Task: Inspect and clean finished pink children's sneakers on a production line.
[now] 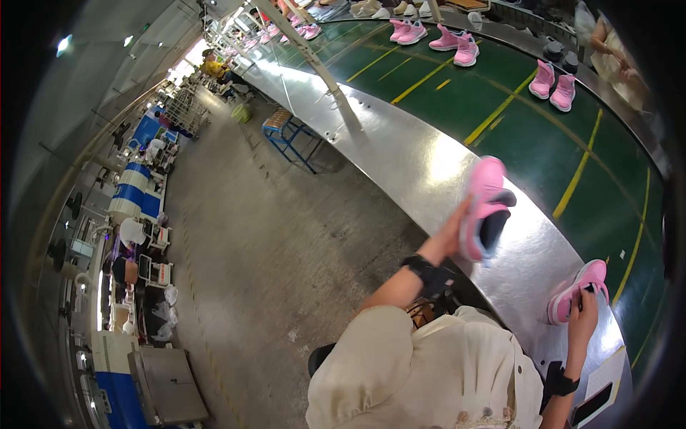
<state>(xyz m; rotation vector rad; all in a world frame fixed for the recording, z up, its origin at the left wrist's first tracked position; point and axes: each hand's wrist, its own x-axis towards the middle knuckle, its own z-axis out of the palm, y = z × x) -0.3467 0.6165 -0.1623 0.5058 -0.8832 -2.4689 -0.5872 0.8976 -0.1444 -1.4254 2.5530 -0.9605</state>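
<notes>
Left hand [450, 234]: fingers clamped on the left-hand shoe [489, 179], a pink one with a dark lining; we see its toe pointing away from the body and its opening turned to the right. The far fingertips are hidden behind it. We find the shoe over the metal ledge [429, 168], its edges blurred; whether it touches the metal we cannot tell.

Right hand [584, 318]: fingers bent close together at the opening of the right-hand shoe [564, 304], also pink, which sits on the ledge with its toe pointing away from the body. Whether the fingertips pinch anything there we cannot tell.

Worn behind the fingers: one black wristband [426, 276] at the left wrist, another black band [561, 379] at the right.

Behind the right fingers, toward the body: a dark-screened phone [592, 405] and a sheet of white paper [606, 375], near each other beside the forearm.

Beyond the fingers of both hands: a green belt [529, 164] with yellow lines. On it we count a near pink pair [562, 86], ahead of the fingers and between the two hands; a second pink pair [457, 44], straight ahead of the left fingers and well apart; a third pink pair [409, 31], farther off and to their left.

Well left of the left fingers, on the floor: a blue-framed stool [289, 136].
</notes>
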